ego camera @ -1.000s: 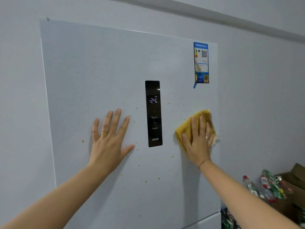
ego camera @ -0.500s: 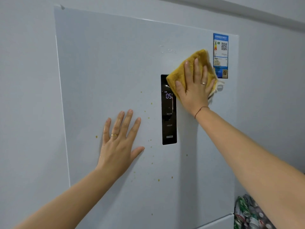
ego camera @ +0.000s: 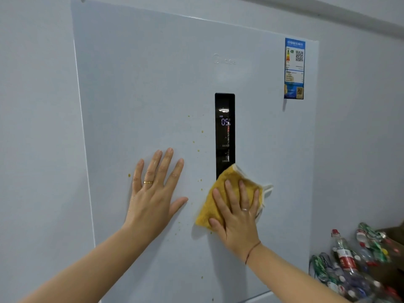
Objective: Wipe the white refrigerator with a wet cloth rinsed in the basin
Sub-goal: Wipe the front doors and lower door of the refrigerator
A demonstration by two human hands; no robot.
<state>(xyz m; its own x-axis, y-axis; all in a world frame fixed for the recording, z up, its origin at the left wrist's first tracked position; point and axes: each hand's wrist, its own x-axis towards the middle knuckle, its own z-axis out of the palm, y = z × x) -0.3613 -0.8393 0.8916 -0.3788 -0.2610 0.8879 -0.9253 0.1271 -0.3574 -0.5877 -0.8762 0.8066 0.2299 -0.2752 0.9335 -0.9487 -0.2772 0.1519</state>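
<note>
The white refrigerator (ego camera: 153, 84) fills most of the view, and its upper door is seen from the front. A folded yellow cloth (ego camera: 207, 211) is pressed flat against the door just below and to the right of centre. The cloth's top corner is laid over the lower end of the black control panel (ego camera: 224, 132), and a pale trim (ego camera: 265, 190) is seen along its right edge. The cloth is covered by the right hand (ego camera: 238, 224), whose fingers are held straight and spread over it, not curled round it. A ring is worn on one finger and a thin red string (ego camera: 251, 251) on the wrist.

The left hand (ego camera: 153, 202) is laid flat on the bare door to the left of the cloth, with fingers straight and spread and nothing held. A gold ring (ego camera: 148, 182) is worn on it.

Small yellowish specks (ego camera: 202, 131) are scattered over the door left of the panel and below both hands. "05" is shown on the lit panel display. A blue energy label (ego camera: 294, 68) is stuck near the door's upper right corner. A pale wall (ego camera: 360, 127) is seen on the right, and empty plastic bottles (ego camera: 349, 263) are piled at the lower right.
</note>
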